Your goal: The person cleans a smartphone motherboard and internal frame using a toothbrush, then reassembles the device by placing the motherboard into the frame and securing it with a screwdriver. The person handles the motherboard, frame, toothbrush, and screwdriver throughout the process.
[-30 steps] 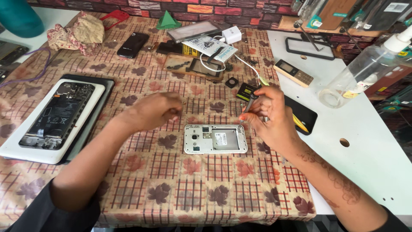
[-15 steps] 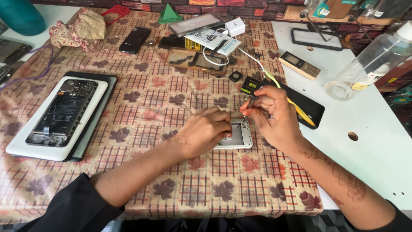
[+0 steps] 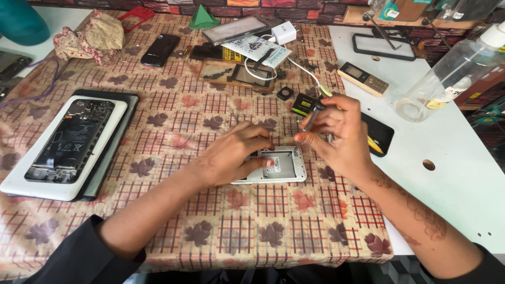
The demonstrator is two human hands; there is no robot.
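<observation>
Silver and thin, one opened phone lies flat on the checked cloth and is pressed down by the spread left hand; it looks light, stiff and easily scratched, so it is best held by its edges. One thin tool is pinched in the right hand, just above the phone.

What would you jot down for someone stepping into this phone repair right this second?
Left hand: resting on the opened white phone, steadying it on the checked cloth.
Right hand: pinching a thin dark tool just above the phone's top edge.
Done: back cover is off, insides exposed.
Left: the tool has not yet reached the phone. A second opened phone lies on a white pad to the left.
</observation>
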